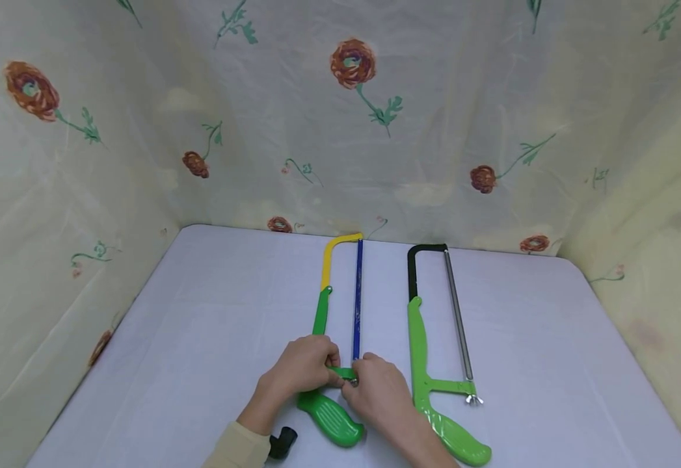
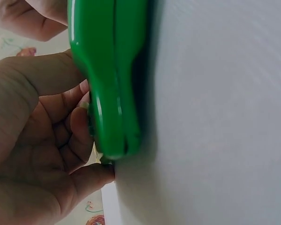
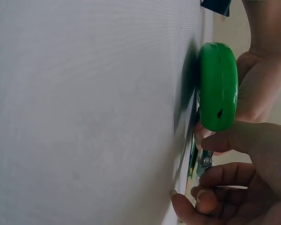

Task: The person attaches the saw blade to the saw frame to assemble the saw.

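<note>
A hacksaw [image 1: 320, 312] with a green frame, yellow front bow and blue blade [image 1: 358, 299] lies on the table, its handle [image 1: 334, 421] toward me. My left hand [image 1: 305, 365] grips the frame just above that handle, around the short green crossbar [image 1: 345, 373]. At the bar's outer end, below the blade, my right hand [image 1: 380, 391] pinches the wing nut [image 3: 206, 161] between thumb and index finger. The green handle [image 2: 107, 75] covers part of the left fingers in the left wrist view.
To the right lies a second hacksaw [image 1: 419, 344] with a light green handle, black bow and grey blade; its wing nut [image 1: 473, 400] shows. A black object [image 1: 283, 443] is by the left sleeve. Floral cloth [image 1: 434, 117] hangs around the white table [image 1: 223, 292].
</note>
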